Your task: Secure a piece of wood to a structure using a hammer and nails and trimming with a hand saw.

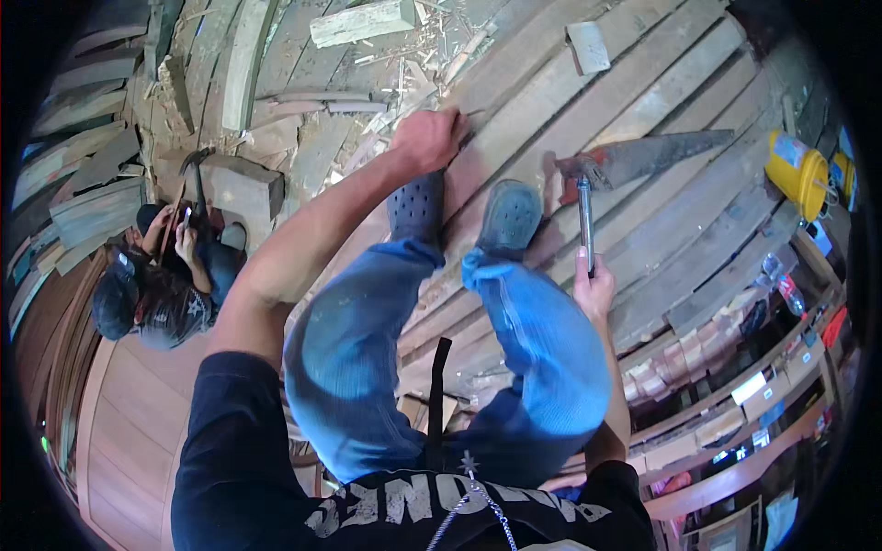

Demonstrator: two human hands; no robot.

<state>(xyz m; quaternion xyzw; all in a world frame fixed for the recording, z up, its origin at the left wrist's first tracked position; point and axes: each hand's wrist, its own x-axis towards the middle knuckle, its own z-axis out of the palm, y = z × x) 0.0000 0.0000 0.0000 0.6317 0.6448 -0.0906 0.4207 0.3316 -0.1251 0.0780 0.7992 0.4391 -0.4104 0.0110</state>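
I crouch on rough wooden planks, my knees in blue jeans and my dark shoes planted on the boards. My left hand reaches forward and presses its closed fingers on a plank near its edge; whether it pinches something small there I cannot tell. My right hand grips the handle of a metal hammer, whose head points away from me. Just beyond the hammer head lies a hand saw flat on the planks.
Another person crouches at the left, holding a small thing, with a hammer and wood block nearby. Offcuts and shavings litter the far boards. A yellow container stands at the right, shelves below it.
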